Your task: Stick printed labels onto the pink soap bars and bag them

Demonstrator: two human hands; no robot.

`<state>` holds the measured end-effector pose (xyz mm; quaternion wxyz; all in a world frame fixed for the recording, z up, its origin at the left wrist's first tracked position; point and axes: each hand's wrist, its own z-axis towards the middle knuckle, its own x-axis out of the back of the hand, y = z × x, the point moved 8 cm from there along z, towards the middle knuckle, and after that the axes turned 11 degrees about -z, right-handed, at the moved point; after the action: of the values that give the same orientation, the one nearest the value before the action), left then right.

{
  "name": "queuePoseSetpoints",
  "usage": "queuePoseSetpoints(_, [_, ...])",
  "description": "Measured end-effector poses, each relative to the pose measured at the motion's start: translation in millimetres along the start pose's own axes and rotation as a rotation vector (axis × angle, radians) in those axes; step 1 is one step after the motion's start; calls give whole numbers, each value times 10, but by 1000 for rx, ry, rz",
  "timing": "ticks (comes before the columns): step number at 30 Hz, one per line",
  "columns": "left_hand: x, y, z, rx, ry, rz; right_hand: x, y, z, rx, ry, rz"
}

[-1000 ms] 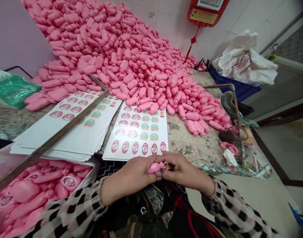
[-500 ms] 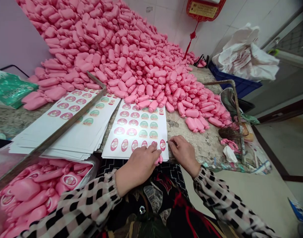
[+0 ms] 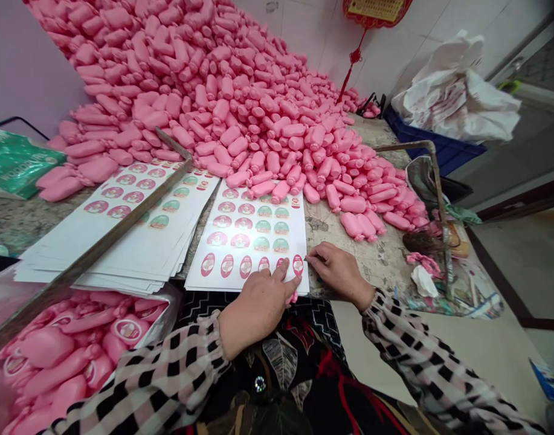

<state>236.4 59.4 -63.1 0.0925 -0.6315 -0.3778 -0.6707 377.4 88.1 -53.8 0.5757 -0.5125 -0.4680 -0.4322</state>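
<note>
A white sheet of pink and green stickers point(image 3: 235, 241) lies at the table's front edge. My left hand point(image 3: 263, 299) rests on its lower right part, two fingers spread over the bottom row of oval stickers. Beneath that hand a small pink piece point(image 3: 293, 298) shows at the sheet's edge, mostly hidden, held against the palm. My right hand point(image 3: 338, 269) is at the sheet's right edge, thumb and forefinger pinched beside the last oval sticker point(image 3: 298, 266). Whatever is between those fingertips is too small to make out.
A huge heap of pink bottles point(image 3: 240, 103) covers the back of the table. More sticker sheets point(image 3: 109, 235) lie at left under a metal bar point(image 3: 95, 241). A bag of labelled pink bottles point(image 3: 59, 356) stands lower left. Another metal frame point(image 3: 437, 199) rises at right.
My right hand has shifted slightly, its fingertips still at the sheet's right edge. My left hand has moved a little to the right, its fingers more spread. The view has shifted slightly.
</note>
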Motion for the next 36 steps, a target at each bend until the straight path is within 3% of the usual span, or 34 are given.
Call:
queuePoseSetpoints(24, [-18, 18, 6, -7, -22, 103, -5, 18, -59, -78, 9, -57])
queuePoseSetpoints(36, [-21, 22, 12, -15, -22, 111, 11, -57, -79, -75, 5, -192])
